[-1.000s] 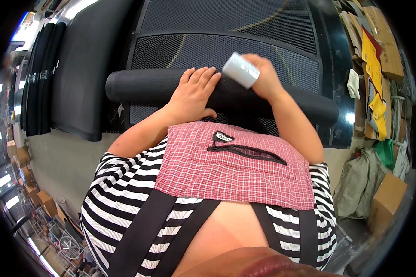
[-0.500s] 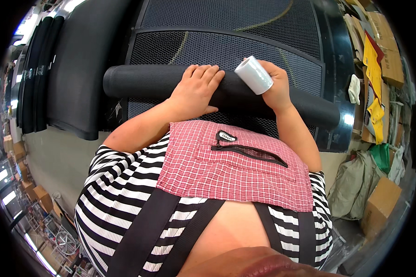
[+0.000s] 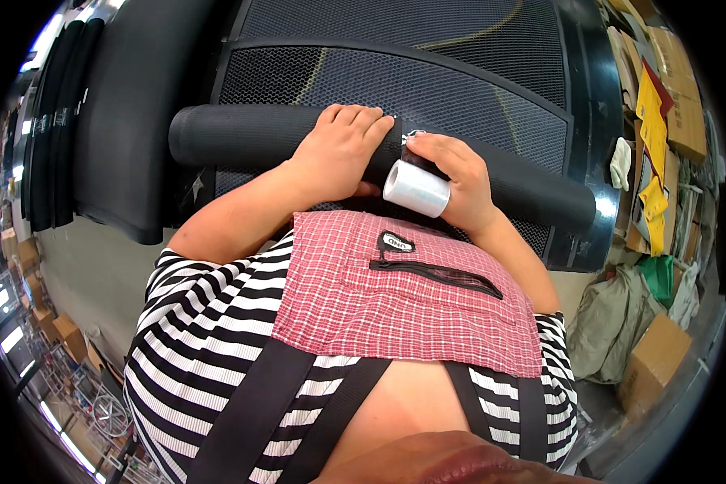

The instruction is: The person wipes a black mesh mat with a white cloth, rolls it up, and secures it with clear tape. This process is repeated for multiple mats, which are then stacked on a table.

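Note:
A long rolled black mat (image 3: 242, 133) lies crosswise in front of me. My left hand (image 3: 339, 157) is wrapped over its middle, fingers on top and thumb low on the near side. Just right of it, my right hand (image 3: 462, 179) grips a small roll of clear plastic film (image 3: 418, 190) against the near side of the mat. The film roll's hollow end points left. Some shiny film shows on the mat between the two hands, beside my right fingertips. The underside of the mat is hidden.
Under the mat lie dark honeycomb-textured mats (image 3: 427, 81) on a dark table. More black rolls and sheets (image 3: 121, 121) stand at the left. To the right are cardboard boxes (image 3: 657, 355), yellow pieces (image 3: 653, 161), a white glove (image 3: 620, 164) and a grey-green cover (image 3: 609, 319).
My right hand has brought the film roll down and left, from above the mat to its near side, and turned it. My left hand stays on the mat.

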`<state>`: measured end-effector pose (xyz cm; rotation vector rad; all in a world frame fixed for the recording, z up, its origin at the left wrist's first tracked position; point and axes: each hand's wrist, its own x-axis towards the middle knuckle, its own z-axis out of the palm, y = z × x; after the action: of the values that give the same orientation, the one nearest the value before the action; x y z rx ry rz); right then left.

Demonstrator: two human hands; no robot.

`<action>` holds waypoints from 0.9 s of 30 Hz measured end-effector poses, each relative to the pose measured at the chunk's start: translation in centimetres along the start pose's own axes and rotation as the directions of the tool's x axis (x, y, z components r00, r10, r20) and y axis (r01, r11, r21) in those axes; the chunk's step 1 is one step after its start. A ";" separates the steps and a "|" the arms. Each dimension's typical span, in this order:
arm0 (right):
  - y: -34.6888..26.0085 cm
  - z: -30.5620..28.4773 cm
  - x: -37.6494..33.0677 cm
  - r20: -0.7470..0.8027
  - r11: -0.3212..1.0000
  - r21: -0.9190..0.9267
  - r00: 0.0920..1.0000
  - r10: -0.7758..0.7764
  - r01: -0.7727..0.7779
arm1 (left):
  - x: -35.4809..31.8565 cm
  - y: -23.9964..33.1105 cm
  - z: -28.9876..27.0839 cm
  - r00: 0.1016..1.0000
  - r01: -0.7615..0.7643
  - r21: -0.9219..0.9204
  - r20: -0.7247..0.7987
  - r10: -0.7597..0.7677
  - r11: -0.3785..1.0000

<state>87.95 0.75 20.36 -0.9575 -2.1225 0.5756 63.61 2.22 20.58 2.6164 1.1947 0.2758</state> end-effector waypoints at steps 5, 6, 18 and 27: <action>2.5 0.2 1.7 -0.017 1.000 -0.019 1.000 0.018 -0.018 | 3.3 -1.7 -2.0 0.967 0.103 -0.094 0.244 -0.078 0.990; 2.9 0.1 2.4 -0.032 0.999 -0.046 0.999 -0.008 0.007 | 4.4 -2.1 -2.9 0.948 0.132 -0.125 0.307 -0.088 0.983; 3.2 0.1 3.3 -0.154 0.981 -0.118 0.973 -0.170 0.153 | 13.3 -9.9 -4.3 0.866 0.318 -0.377 0.490 -0.104 0.870; 2.6 1.2 2.2 -0.146 0.963 -0.211 0.969 -0.198 0.165 | 14.2 -11.1 -0.8 0.917 0.302 -0.135 0.311 -0.249 0.944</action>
<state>87.18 3.95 18.85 -0.8715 -2.1146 0.1880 64.61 20.17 18.94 2.2026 1.3421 -0.0538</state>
